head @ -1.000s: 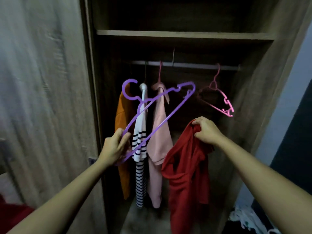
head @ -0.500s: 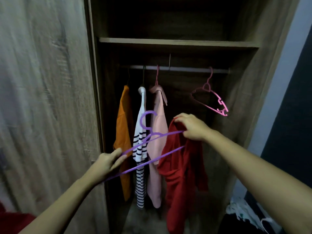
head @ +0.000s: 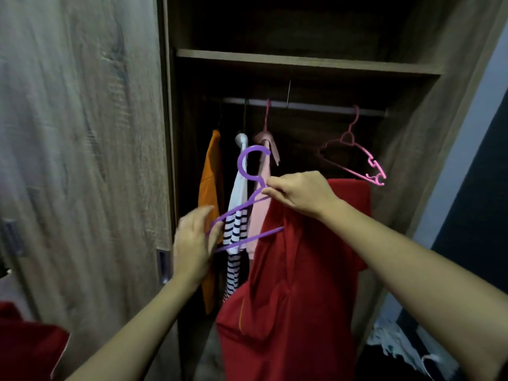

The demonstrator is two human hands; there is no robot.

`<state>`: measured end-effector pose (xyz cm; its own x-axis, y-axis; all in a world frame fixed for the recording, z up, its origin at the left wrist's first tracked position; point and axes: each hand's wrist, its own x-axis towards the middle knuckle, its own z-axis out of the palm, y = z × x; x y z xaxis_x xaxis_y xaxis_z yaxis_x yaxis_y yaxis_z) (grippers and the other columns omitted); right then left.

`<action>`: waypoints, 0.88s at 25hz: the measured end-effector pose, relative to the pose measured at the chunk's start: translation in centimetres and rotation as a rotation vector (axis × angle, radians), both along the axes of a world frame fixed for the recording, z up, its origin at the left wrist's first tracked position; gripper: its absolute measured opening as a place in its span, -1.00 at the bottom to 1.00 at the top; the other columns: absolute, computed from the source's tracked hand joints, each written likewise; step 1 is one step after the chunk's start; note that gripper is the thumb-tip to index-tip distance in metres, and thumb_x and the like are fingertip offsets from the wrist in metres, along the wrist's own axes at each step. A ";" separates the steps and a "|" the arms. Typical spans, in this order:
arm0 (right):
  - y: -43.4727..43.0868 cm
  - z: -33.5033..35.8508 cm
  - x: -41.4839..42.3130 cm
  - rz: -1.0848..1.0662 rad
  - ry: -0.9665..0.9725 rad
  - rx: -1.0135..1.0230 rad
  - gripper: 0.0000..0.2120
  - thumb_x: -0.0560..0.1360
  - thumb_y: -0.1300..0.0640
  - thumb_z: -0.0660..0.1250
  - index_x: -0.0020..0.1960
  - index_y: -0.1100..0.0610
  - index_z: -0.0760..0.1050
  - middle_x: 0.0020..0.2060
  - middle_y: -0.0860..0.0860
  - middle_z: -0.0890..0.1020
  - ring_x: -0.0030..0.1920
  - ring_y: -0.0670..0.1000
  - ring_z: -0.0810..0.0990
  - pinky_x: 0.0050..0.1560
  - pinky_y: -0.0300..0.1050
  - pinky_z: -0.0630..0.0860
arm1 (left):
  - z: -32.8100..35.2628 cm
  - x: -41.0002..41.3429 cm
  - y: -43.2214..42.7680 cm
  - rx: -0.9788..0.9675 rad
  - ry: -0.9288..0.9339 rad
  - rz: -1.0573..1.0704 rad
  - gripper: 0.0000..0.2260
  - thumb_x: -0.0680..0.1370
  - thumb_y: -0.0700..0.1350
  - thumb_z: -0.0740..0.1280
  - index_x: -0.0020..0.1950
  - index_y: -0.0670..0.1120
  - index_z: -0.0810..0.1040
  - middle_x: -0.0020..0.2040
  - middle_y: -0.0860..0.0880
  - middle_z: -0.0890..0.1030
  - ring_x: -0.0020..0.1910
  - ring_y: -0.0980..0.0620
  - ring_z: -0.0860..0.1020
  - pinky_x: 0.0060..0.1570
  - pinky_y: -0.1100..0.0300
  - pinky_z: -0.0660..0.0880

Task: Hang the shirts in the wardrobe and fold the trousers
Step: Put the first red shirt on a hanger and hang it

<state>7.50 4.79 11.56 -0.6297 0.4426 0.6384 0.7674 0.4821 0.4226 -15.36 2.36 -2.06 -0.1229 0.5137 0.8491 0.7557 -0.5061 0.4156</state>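
Three shirts (head: 210, 182) hang on the rail (head: 316, 107); the red shirt (head: 288, 292) is half on the purple hanger (head: 248, 206), which the right hand (head: 301, 195) pinches at its neck; the left hand (head: 192, 240) is at the hanger's end, its grip blurred; hanging and the trousers remain.

wardrobe (head: 428, 138) wood-grain, dark inside | pale wall (head: 478, 127) right | dim light

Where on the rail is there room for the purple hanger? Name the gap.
The bare stretch of rail between the pink shirt and the empty pink hanger is the widest gap. The left end is crowded: orange shirt, striped shirt and pink shirt hang close together.
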 end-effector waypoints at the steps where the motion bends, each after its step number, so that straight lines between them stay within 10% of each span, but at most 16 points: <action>1: 0.1 0.3 0.0 0.016 0.007 -0.005 -0.45 0.53 -0.30 -0.12 -0.24 0.06 0.43 -0.42 0.01 0.59 -0.41 0.11 0.61 -0.50 -0.23 0.22 | -0.9 1.2 -1.0 0.068 -0.069 0.053 -0.74 0.51 0.11 0.23 0.12 0.01 0.45 0.10 -0.13 0.48 0.07 -0.13 0.48 0.10 -0.02 0.43; 7: 0.1 1.1 1.1 0.034 0.096 -0.010 -0.53 0.51 -0.25 -0.05 -0.16 0.02 0.49 -0.31 0.00 0.65 -0.28 0.12 0.65 -0.43 -0.20 0.26 | -9.4 7.2 -3.9 -0.151 0.242 0.146 -0.71 0.41 0.18 0.23 0.12 0.21 0.48 0.29 -0.16 0.34 0.25 -0.16 0.33 0.22 -0.35 0.22; 12: -0.1 1.9 3.7 -0.005 0.194 -0.014 -0.51 0.50 -0.27 -0.08 -0.10 0.01 0.50 -0.24 -0.01 0.67 -0.17 0.14 0.64 -0.37 -0.16 0.26 | -9.4 5.1 0.5 -0.705 -0.121 -0.195 -0.51 0.51 -0.07 0.34 0.36 0.28 0.31 0.19 -0.19 0.52 0.18 -0.21 0.50 0.12 0.00 0.45; 15: -0.2 1.2 5.3 -0.012 0.224 0.001 -0.56 0.51 -0.25 -0.05 -0.13 0.00 0.47 -0.28 -0.01 0.66 -0.21 0.14 0.64 -0.38 -0.18 0.24 | -8.2 4.3 1.8 -0.707 -0.185 -0.359 -0.46 0.45 -0.05 0.34 0.13 0.59 0.27 0.11 -0.06 0.58 0.12 -0.03 0.56 0.12 0.17 0.47; 18: -0.5 0.9 5.4 0.000 0.254 -0.033 -0.60 0.51 -0.25 -0.04 -0.13 -0.02 0.44 -0.29 -0.02 0.65 -0.21 0.12 0.64 -0.37 -0.19 0.25 | -7.3 7.3 1.5 -0.754 -0.166 -0.494 -0.70 0.48 0.09 0.29 0.18 0.37 0.44 0.30 0.02 0.26 0.32 0.26 0.19 0.33 0.39 0.10; 22: -0.9 1.4 5.4 0.016 0.254 -0.030 -0.62 0.52 -0.23 -0.01 -0.15 -0.01 0.44 -0.31 -0.03 0.64 -0.23 0.11 0.64 -0.38 -0.19 0.25 | -6.8 10.4 1.9 -0.880 -0.400 -0.532 -0.59 0.49 -0.22 0.39 0.31 -0.14 0.41 0.18 -0.08 0.48 -0.01 0.20 0.53 -0.08 0.53 0.39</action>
